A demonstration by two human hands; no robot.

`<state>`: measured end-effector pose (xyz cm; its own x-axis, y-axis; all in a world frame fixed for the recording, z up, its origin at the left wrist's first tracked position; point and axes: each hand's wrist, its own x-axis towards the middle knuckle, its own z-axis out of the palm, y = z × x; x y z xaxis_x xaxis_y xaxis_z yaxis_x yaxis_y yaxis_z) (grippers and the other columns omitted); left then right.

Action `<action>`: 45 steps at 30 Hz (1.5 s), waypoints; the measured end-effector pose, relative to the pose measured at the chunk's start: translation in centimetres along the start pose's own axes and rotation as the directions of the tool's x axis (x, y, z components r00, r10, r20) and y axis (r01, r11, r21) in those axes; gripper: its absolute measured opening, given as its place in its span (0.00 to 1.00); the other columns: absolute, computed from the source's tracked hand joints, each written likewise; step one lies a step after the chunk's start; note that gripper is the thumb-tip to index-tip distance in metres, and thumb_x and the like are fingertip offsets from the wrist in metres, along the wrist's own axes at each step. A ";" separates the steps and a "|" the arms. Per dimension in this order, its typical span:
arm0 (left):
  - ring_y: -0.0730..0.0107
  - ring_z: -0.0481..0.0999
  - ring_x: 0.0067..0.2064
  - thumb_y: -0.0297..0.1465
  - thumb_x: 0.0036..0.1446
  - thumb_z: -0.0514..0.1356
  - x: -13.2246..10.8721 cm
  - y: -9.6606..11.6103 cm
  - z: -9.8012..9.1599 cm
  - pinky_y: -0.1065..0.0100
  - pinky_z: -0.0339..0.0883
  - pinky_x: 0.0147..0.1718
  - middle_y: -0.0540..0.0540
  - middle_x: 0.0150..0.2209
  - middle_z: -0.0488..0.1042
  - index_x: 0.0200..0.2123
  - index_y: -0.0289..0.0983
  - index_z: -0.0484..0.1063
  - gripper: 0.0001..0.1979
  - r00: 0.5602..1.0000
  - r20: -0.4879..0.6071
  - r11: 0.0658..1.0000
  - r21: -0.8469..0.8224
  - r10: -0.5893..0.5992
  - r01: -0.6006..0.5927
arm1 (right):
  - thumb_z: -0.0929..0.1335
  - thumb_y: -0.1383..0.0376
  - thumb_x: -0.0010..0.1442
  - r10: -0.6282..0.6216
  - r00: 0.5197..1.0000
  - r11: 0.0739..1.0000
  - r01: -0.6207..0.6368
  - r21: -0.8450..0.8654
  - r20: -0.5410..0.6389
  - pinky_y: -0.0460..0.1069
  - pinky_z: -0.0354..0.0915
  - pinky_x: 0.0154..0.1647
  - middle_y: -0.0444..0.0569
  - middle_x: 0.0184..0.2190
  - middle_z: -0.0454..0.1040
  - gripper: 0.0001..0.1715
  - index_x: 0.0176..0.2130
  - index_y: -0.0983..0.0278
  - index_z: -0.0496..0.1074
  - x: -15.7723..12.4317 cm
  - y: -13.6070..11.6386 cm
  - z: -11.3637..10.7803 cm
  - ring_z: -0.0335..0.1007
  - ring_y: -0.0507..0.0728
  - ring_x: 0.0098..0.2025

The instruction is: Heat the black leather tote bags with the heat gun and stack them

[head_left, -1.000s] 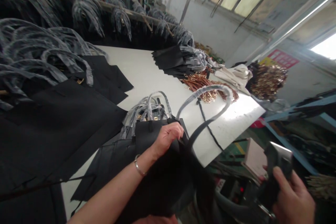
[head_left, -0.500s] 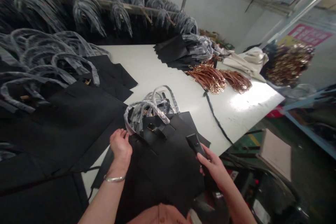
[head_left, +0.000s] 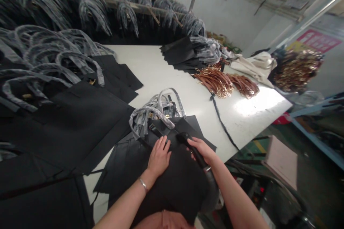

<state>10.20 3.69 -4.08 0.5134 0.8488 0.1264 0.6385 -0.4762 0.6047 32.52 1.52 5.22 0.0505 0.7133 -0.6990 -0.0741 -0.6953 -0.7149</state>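
White table (head_left: 145, 68) stands before you, and near its edge lies the black bag (head_left: 172, 186), under both hands. Your left hand (head_left: 158, 157) rests flat on it, gripping nothing, fingertips at the small strap (head_left: 155, 131). Your right hand (head_left: 200, 150) is wrapped around a dark tool (head_left: 184, 136), whose head is over the bag; whether they touch, I cannot tell.

One camera sits on the head of the person (head_left: 163, 220). It looks forward and down at the hands (head_left: 159, 156) (head_left: 201, 147), close above the tabletop (head_left: 150, 68).
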 end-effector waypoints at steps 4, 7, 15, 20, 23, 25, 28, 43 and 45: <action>0.51 0.53 0.71 0.31 0.63 0.53 -0.1 0.5 -0.2 0.47 0.48 0.69 0.36 0.69 0.57 0.63 0.36 0.64 0.25 1.000 0.003 1.000 0.015 -0.009 0.009 | 0.68 0.51 0.62 0.018 0.999 1.000 -0.018 0.012 0.041 0.42 0.61 0.13 0.44 0.27 0.74 0.19 0.43 0.63 0.65 0.2 0.2 -1.1 0.65 0.48 0.15; 0.51 0.54 0.70 0.31 0.64 0.52 0.0 0.8 -0.3 0.48 0.47 0.69 0.36 0.68 0.58 0.63 0.35 0.64 0.24 1.000 0.005 1.000 0.014 -0.005 0.005 | 0.69 0.51 0.61 0.025 0.999 1.000 -0.024 -0.003 0.036 0.43 0.60 0.12 0.44 0.27 0.74 0.21 0.42 0.64 0.65 0.3 0.4 -1.0 0.65 0.48 0.15; 0.51 0.59 0.68 0.31 0.62 0.57 -0.6 0.4 -0.1 0.49 0.56 0.67 0.34 0.66 0.62 0.62 0.34 0.62 0.25 0.997 -0.076 1.000 0.018 -0.021 0.022 | 0.69 0.51 0.60 -0.342 0.919 0.921 0.287 -0.263 -0.196 0.44 0.65 0.18 0.41 0.27 0.73 0.35 0.63 0.59 0.65 -0.3 -0.3 1.4 0.67 0.48 0.18; 0.47 0.69 0.59 0.30 0.54 0.66 -0.9 1.0 -0.7 0.50 0.67 0.57 0.32 0.56 0.68 0.58 0.31 0.62 0.30 0.950 -0.157 0.961 0.011 -0.271 0.276 | 0.69 0.49 0.58 -0.252 0.961 0.940 0.216 -0.266 -0.111 0.45 0.66 0.19 0.42 0.28 0.74 0.40 0.65 0.61 0.63 -4.0 1.1 0.9 0.68 0.49 0.19; 0.54 0.76 0.49 0.26 0.50 0.68 -0.3 0.8 -1.4 0.57 0.71 0.49 0.39 0.47 0.73 0.52 0.34 0.65 0.26 0.901 -0.049 0.894 -0.153 -0.432 0.420 | 0.70 0.49 0.59 -0.202 0.979 0.959 0.192 -0.210 -0.029 0.45 0.64 0.18 0.43 0.30 0.74 0.40 0.65 0.61 0.63 -5.4 2.5 1.5 0.67 0.48 0.18; 0.61 0.79 0.40 0.25 0.49 0.68 0.1 0.3 -1.7 0.62 0.72 0.43 0.43 0.41 0.76 0.48 0.35 0.65 0.24 0.840 0.038 0.787 -0.331 -0.541 0.521 | 0.70 0.50 0.59 -0.179 0.983 0.968 0.184 -0.169 0.040 0.44 0.63 0.18 0.42 0.31 0.73 0.39 0.64 0.60 0.63 -5.9 3.3 2.1 0.66 0.47 0.18; 0.65 0.79 0.34 0.24 0.47 0.69 0.3 -0.5 -1.8 0.65 0.70 0.39 0.45 0.35 0.79 0.45 0.35 0.65 0.22 0.755 0.169 0.585 -0.534 -0.633 0.611 | 0.70 0.50 0.60 -0.163 0.980 0.970 0.180 -0.166 0.111 0.43 0.62 0.18 0.41 0.29 0.72 0.38 0.64 0.59 0.64 -6.5 4.3 2.9 0.64 0.47 0.18; 0.59 0.79 0.39 0.34 0.56 0.64 -0.3 0.0 -0.3 0.64 0.66 0.39 0.44 0.32 0.80 0.42 0.37 0.65 0.13 0.712 0.174 0.532 -0.552 -0.680 0.642 | 0.71 0.52 0.59 -0.148 0.982 0.975 0.165 -0.148 0.119 0.43 0.62 0.18 0.41 0.28 0.73 0.38 0.64 0.60 0.64 -6.0 6.0 3.8 0.65 0.47 0.18; 0.61 0.78 0.34 0.32 0.56 0.63 -0.4 0.1 0.0 0.65 0.64 0.36 0.48 0.27 0.77 0.41 0.38 0.63 0.13 0.720 0.152 0.551 -0.543 -0.677 0.633 | 0.71 0.52 0.59 -0.113 0.982 0.977 0.137 -0.161 0.152 0.43 0.62 0.17 0.41 0.27 0.72 0.38 0.63 0.61 0.65 -6.3 6.3 3.8 0.65 0.47 0.17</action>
<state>10.09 3.34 -4.10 0.0239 0.8987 -0.4379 0.3658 0.3997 0.8405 27.95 -6.97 5.17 -0.0931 0.7924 -0.6029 0.0946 -0.5957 -0.7976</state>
